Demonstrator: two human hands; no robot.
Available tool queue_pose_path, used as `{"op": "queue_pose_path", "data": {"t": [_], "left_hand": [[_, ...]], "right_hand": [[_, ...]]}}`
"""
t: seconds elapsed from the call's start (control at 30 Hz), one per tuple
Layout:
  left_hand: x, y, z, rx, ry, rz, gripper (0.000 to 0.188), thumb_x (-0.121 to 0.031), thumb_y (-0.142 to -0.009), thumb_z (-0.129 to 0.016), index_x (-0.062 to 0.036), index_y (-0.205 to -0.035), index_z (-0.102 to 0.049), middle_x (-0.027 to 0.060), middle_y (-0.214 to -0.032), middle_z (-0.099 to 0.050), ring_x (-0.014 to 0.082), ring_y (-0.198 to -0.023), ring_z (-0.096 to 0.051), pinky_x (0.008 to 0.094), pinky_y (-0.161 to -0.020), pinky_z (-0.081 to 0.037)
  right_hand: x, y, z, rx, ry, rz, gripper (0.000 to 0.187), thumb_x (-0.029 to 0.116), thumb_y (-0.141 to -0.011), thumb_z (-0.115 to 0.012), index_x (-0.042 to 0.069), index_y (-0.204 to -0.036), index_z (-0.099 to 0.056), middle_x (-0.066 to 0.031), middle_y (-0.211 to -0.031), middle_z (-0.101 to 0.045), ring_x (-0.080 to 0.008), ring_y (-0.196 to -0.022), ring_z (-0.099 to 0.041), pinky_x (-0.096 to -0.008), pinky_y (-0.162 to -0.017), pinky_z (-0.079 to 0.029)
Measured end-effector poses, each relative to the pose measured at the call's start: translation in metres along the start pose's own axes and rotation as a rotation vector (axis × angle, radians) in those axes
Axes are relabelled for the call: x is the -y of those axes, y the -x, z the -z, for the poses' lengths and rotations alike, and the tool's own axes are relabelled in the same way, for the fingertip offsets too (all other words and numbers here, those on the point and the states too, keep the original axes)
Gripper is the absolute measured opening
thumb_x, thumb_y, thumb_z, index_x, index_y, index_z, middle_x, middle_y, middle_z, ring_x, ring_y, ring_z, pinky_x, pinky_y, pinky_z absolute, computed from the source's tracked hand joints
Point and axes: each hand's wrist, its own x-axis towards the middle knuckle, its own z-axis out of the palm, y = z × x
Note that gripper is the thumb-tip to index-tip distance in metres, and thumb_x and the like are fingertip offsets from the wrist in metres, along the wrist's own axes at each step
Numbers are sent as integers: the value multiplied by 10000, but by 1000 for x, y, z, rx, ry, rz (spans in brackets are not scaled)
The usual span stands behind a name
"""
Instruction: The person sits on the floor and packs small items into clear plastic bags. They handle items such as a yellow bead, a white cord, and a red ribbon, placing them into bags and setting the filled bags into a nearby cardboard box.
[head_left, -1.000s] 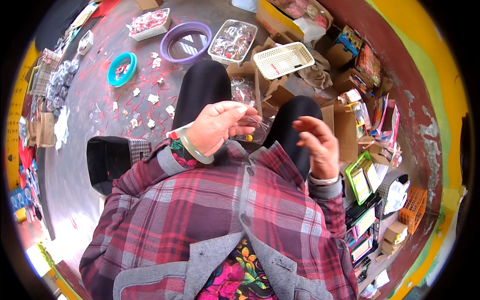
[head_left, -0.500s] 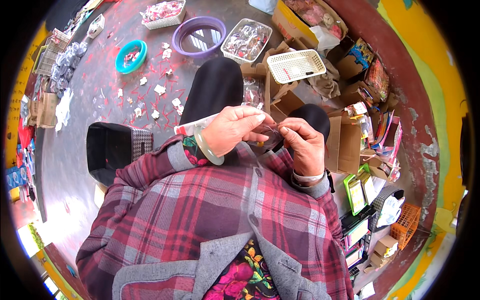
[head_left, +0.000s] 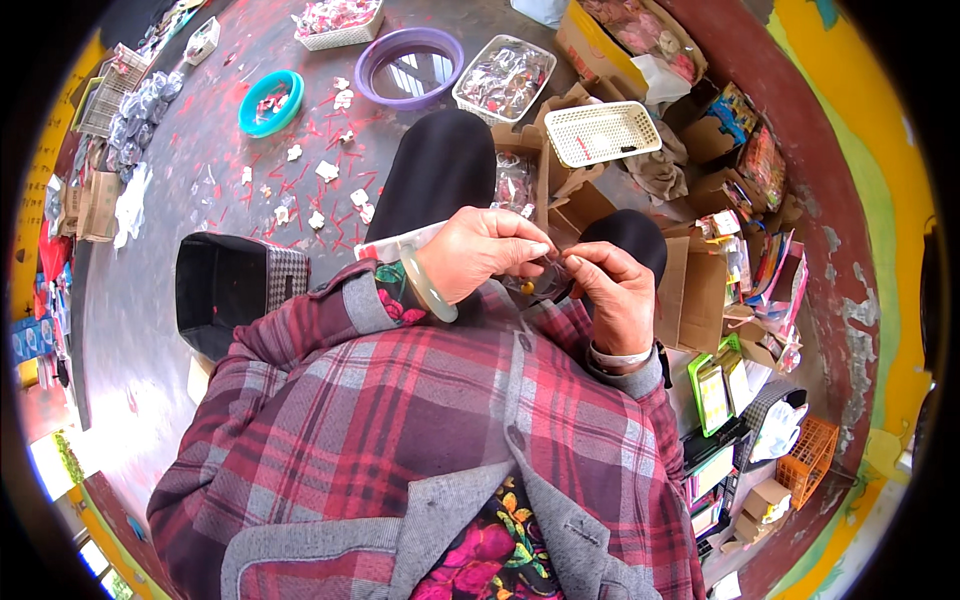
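Above my lap, my left hand (head_left: 490,252) and my right hand (head_left: 612,288) meet with thumbs and forefingers pinched, their tips nearly touching. Between them is a small see-through plastic piece (head_left: 547,280) with a yellow bit (head_left: 527,287) at its lower side; its exact kind is hard to make out. My fingers hide part of it. Behind my left wrist lies a flat white item (head_left: 405,241) with a red end. An open cardboard box (head_left: 535,150) holding clear packets (head_left: 513,182) stands just beyond my hands, between my knees.
Ahead are a purple basin (head_left: 372,80), a teal bowl (head_left: 245,118), a basket of clear packets (head_left: 535,103) and an empty white basket (head_left: 575,150). Red strips and white scraps (head_left: 327,171) litter the floor. A black bin (head_left: 200,320) stands left; cardboard boxes (head_left: 695,300) crowd the right.
The view has shifted slightly. Both pinched hands stay close together, and the yellow bit now shows more clearly below the left fingers.
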Motion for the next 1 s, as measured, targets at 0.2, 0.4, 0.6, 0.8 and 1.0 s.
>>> {"op": "queue_pose_path", "data": {"t": [0.2,0.4,0.6,0.8,1.0], "left_hand": [[2,-1,-1,0,44,-22,206,-77,-860,-554,44,-1022,-595,129,-985,-622,154,-861,-611,246,-777,-502],[3,-2,2,29,97,-27,220,-75,-869,-538,50,-1044,-585,133,-1005,-617,171,-890,-611,268,-787,-509],[0,-1,1,72,148,-21,244,-96,-888,-509,50,-1076,-564,142,-1025,-610,190,-944,-599,280,-806,-505],[-1,-2,5,127,220,17,248,-107,-900,-488,46,-1083,-557,150,-1048,-599,202,-977,-588,294,-828,-500],[-2,-2,5,128,258,46,244,-92,-895,-490,51,-1082,-553,156,-1057,-594,206,-983,-587,296,-839,-503]], "right_hand": [[-1,0,-1,-11,10,37,127,30,-797,-622,-13,-913,-646,-32,-808,-617,-66,-657,-534,-181,-552,-429],[-1,0,0,7,12,63,184,3,-800,-606,-5,-980,-642,-36,-842,-615,-61,-656,-533,-174,-547,-430],[-2,0,1,43,-5,104,201,-17,-799,-592,-6,-993,-643,-48,-855,-596,-70,-648,-524,-174,-548,-421],[-6,-2,5,90,-18,196,185,-45,-799,-561,-19,-957,-652,-64,-837,-583,-84,-636,-518,-178,-550,-417],[-7,-1,6,86,-2,196,165,-50,-802,-542,-27,-921,-655,-67,-839,-582,-88,-633,-520,-181,-551,-417]]}}
